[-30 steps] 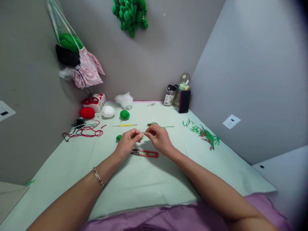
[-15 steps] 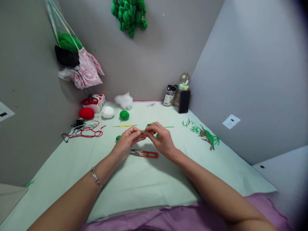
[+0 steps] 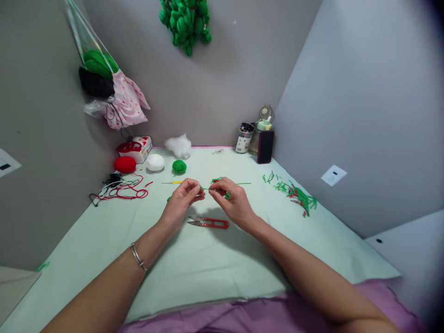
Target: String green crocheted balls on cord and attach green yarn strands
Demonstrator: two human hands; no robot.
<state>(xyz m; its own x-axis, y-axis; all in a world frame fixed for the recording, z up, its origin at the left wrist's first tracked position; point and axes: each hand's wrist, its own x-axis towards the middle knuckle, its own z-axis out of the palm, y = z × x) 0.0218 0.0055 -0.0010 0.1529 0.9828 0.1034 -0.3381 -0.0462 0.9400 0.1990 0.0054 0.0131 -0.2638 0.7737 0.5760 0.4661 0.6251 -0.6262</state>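
Note:
Between my two hands runs a short strand of green yarn. My left hand pinches one end of it between thumb and fingers; any larger piece inside that hand is hidden. Thumb and forefinger of my right hand are closed on the other end. Just below the hands lie red-handled thread snips, blades pointing left. A yellow crochet hook lies behind my left hand, partly covered by it. Behind my right hand a green and red yarn piece shows in part.
At the back left are red, white and green yarn balls, with white stuffing behind. Tangled cords lie left, yarn scraps right. A phone leans near a pen cup.
My hands have drawn slightly apart, and a green strand now shows between the fingertips. My left hand has shifted a little left, covering part of the crochet hook.

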